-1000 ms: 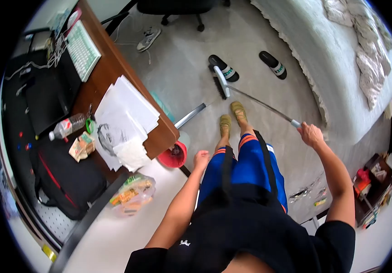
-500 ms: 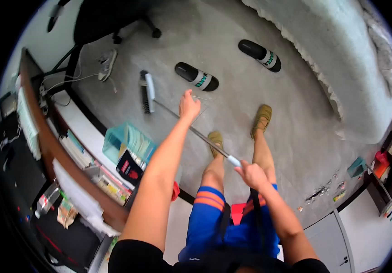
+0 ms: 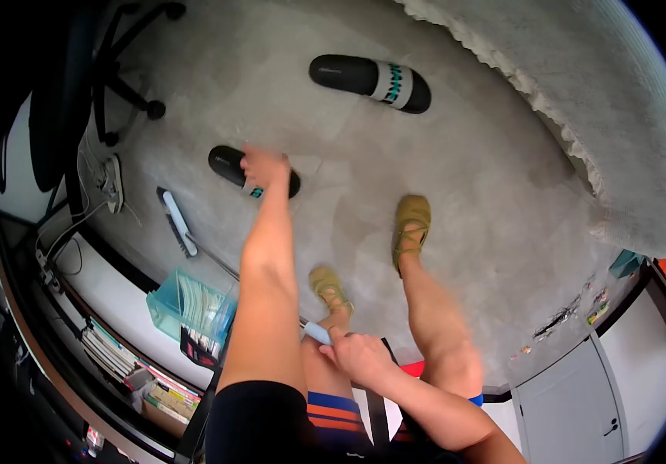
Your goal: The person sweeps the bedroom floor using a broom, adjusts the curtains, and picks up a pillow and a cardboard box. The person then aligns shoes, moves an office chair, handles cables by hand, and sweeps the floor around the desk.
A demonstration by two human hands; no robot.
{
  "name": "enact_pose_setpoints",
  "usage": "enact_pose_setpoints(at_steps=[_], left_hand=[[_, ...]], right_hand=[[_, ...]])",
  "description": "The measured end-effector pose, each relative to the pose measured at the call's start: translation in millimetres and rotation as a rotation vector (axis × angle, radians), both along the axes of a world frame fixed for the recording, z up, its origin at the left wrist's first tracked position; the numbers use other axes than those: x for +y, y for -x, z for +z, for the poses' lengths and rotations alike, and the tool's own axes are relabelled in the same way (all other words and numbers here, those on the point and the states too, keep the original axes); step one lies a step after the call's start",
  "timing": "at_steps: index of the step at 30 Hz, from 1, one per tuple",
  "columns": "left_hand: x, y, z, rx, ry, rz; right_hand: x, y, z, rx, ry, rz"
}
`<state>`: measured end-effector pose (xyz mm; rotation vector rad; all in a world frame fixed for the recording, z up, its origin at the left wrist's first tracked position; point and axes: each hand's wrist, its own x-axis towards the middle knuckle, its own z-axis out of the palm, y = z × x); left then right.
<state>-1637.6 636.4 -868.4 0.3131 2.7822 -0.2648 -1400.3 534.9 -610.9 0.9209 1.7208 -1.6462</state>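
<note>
A broom lies slanted across the view, its pale blue head point(image 3: 178, 223) with dark bristles resting on the floor at left. Its thin metal pole passes behind my left forearm. My right hand point(image 3: 360, 357), closed, grips the light blue end of the handle point(image 3: 317, 332) near my knee. My left hand point(image 3: 267, 166) reaches down over the nearer black slipper point(image 3: 227, 164), covering part of its grey strap. Blur hides whether those fingers grip the slipper. The other black slipper point(image 3: 370, 81), with green lettering on its strap, lies farther off.
A bed cover point(image 3: 580, 108) hangs along the right. At left are an office chair base point(image 3: 128, 93), a sneaker point(image 3: 114, 182), cables, a teal bin point(image 3: 164, 313) and a bookshelf point(image 3: 109, 352). Litter point(image 3: 561, 321) lies at lower right, near a white door point(image 3: 569, 402).
My left hand has moved from beside the broom pole onto the nearer slipper. The view has shifted closer to the floor. My right hand has stayed on the handle, and my right foot has stepped forward.
</note>
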Motion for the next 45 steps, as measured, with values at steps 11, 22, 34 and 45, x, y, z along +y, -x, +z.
enact_pose_setpoints(at_steps=[11, 22, 34, 45], left_hand=[[-37.1, 47.5, -35.9, -0.472, 0.015, -0.365], [152.9, -148.7, -66.2, -0.976, -0.558, -0.105], [33.6, -149.0, 167.2, -1.077, -0.656, 0.037], [-187.2, -97.2, 530.8, -1.266, -1.155, 0.384]], right_hand=[[17.9, -14.3, -4.8, 0.062, -0.059, -0.115], [22.5, -13.8, -9.0, 0.168, -0.142, -0.184], [-36.1, -10.3, -5.8, -0.004, -0.254, 0.065], [-25.8, -150.2, 194.3, -0.42, -0.474, 0.194]])
